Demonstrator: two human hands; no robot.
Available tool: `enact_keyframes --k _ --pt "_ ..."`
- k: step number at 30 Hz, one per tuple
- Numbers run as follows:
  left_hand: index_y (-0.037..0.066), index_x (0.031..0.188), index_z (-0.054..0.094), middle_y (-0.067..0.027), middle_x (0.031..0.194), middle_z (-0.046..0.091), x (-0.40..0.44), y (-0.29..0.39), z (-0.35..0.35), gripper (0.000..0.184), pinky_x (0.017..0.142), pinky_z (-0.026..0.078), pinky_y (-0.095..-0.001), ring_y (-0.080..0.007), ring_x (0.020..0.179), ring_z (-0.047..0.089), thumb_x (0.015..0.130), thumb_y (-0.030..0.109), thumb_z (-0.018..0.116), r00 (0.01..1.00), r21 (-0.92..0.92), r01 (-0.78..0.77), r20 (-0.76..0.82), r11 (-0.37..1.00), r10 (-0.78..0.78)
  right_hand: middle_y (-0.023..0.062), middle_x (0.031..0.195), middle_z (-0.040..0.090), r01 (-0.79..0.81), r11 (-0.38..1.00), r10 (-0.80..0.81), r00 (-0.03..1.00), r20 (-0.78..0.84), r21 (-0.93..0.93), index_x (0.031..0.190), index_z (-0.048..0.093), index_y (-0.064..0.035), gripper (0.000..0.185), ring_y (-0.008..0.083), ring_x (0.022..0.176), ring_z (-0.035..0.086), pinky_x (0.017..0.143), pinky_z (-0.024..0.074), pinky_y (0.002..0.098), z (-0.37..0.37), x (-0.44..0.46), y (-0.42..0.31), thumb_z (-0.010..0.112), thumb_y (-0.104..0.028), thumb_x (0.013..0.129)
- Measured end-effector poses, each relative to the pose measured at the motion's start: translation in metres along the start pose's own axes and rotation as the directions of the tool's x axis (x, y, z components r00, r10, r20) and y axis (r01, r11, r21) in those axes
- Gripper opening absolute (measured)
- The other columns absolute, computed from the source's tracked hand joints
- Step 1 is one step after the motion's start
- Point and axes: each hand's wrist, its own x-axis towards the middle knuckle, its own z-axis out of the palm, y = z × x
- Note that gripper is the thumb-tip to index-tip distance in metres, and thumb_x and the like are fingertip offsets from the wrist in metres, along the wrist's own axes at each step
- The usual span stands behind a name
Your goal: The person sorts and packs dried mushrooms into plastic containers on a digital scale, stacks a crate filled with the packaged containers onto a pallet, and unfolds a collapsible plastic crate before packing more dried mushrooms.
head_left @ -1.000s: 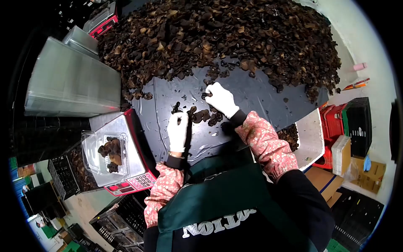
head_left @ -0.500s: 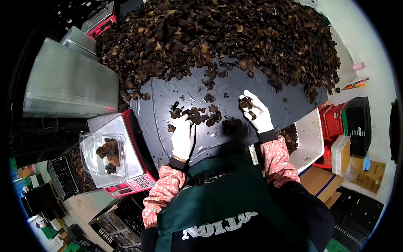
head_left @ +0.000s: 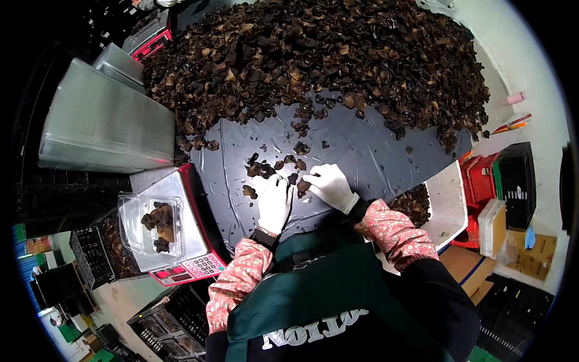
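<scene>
Several loose wood ear mushrooms (head_left: 264, 170) lie in a small cluster on the dark plastic-covered table (head_left: 362, 145). My left hand (head_left: 274, 204), in a white glove, is over the near side of the cluster, its fingers bent down among the pieces. What its fingertips hold, if anything, is hidden. From the right, my right hand (head_left: 332, 188), also gloved, reaches in with fingers closed at a brown wood ear mushroom (head_left: 303, 186). A large heap of wood ear mushrooms (head_left: 325, 54) covers the far part of the table.
At left, a clear plastic box (head_left: 175, 229) with mushrooms rests on a red-edged scale (head_left: 199, 265). Stacked clear lids or trays (head_left: 108, 117) stand behind it. A white bin (head_left: 449, 205) with mushrooms is at right. Another person's gloved hand (head_left: 166, 2) shows at top left.
My right hand has come left and down to the small cluster from where it held mushrooms at the right. My left hand has shifted slightly right and nearer to me.
</scene>
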Motion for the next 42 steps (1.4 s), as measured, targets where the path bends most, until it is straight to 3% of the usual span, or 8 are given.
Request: enact_keyframes --k 6,9,12,14,22,26,32,42 --pt "0.004 0.107 0.059 -0.0109 0.099 0.064 -0.012 -0.016 -0.003 0.020 0.071 0.052 -0.0321 -0.0214 0.083 0.064 0.089 0.007 0.065 0.952 -0.374 0.093 -0.237 0.923 -0.192 0.0078 0.097 0.065 -0.109 0.959 0.165 0.965 -0.203 0.263 0.101 0.071 -0.0072 0.026 0.0237 0.093 0.063 0.082 0.0527 0.0338 0.005 -0.002 0.012 0.064 -0.004 0.076" --pt "0.003 0.109 0.060 -0.0063 0.100 0.061 -0.023 -0.015 -0.034 0.022 0.082 0.048 -0.0289 -0.0154 0.089 0.058 0.089 0.009 0.067 0.852 -0.838 0.348 0.095 0.420 -0.515 0.0120 0.097 0.064 -0.262 0.840 0.413 0.876 -0.248 0.475 0.096 0.069 -0.0035 0.015 0.0282 0.095 0.062 0.084 0.0507 0.0349 -0.008 0.011 0.013 0.066 -0.003 0.081" --pt "0.004 0.110 0.062 -0.0052 0.101 0.062 -0.027 0.005 -0.110 0.020 0.079 0.048 -0.0263 -0.0114 0.087 0.058 0.091 0.010 0.065 0.728 -0.915 0.396 0.260 0.079 -0.634 0.0018 0.075 0.061 -0.519 -0.006 0.751 0.562 0.346 0.855 0.101 0.064 -0.0057 0.012 0.0106 0.059 0.057 0.053 0.0473 0.0256 -0.018 0.024 0.016 0.064 -0.011 0.091" --pt "0.005 0.114 0.061 -0.0016 0.097 0.063 -0.040 -0.007 -0.136 0.021 0.074 0.047 -0.0234 -0.0086 0.081 0.057 0.093 0.010 0.062 0.758 -0.759 0.257 -0.226 0.599 -0.611 -0.0004 0.071 0.059 -0.494 -0.050 0.685 0.615 0.390 0.868 0.105 0.062 -0.0070 0.014 0.0070 0.052 0.051 0.044 0.0406 0.0234 -0.018 0.042 0.006 0.063 -0.011 0.092" --pt "0.001 0.119 0.059 -0.0084 0.111 0.062 -0.094 -0.073 -0.243 0.026 0.082 0.050 -0.0293 -0.0141 0.095 0.059 0.097 0.014 0.057 0.229 -0.759 0.293 -0.535 0.582 -0.813 0.0029 0.078 0.064 -0.537 0.000 0.001 0.844 0.537 0.844 0.104 0.065 -0.0045 0.017 0.0071 0.060 0.058 0.050 0.0453 0.0233 -0.034 0.178 -0.157 0.066 -0.014 0.090" --pt "-0.005 0.121 0.055 -0.0199 0.114 0.062 -0.107 -0.124 -0.226 0.031 0.091 0.046 -0.0376 -0.0291 0.102 0.060 0.100 0.018 0.051 0.321 -0.312 0.616 -0.739 0.723 -0.592 0.0054 0.091 0.064 0.097 0.427 -0.128 0.991 -0.047 0.899 0.102 0.067 -0.0027 0.020 0.0151 0.079 0.063 0.071 0.0524 0.0298 0.010 0.236 -0.254 0.066 -0.015 0.087" --pt "-0.003 0.133 0.050 -0.0236 0.133 0.052 -0.109 -0.113 -0.225 0.037 0.104 0.037 -0.0422 -0.0353 0.122 0.049 0.100 0.013 0.045 0.233 -0.434 0.542 -0.745 0.719 -0.625 0.0114 0.099 0.064 0.741 0.502 -0.651 0.664 -0.369 0.447 0.098 0.068 -0.0071 0.022 0.0275 0.100 0.060 0.097 0.0434 0.0402 0.069 0.235 -0.296 0.065 -0.021 0.081" --pt "0.005 0.114 0.064 -0.0153 0.120 0.062 -0.120 -0.120 -0.226 0.031 0.104 0.038 -0.0499 -0.0402 0.121 0.051 0.088 0.020 0.065 0.733 0.271 0.554 -0.606 0.788 -0.307 0.0028 0.103 0.069 -0.279 0.336 -0.234 0.900 0.367 0.900 0.121 0.065 -0.0033 0.028 0.0111 0.090 0.065 0.083 0.0514 0.0253 0.012 0.235 -0.207 0.058 -0.011 0.095"
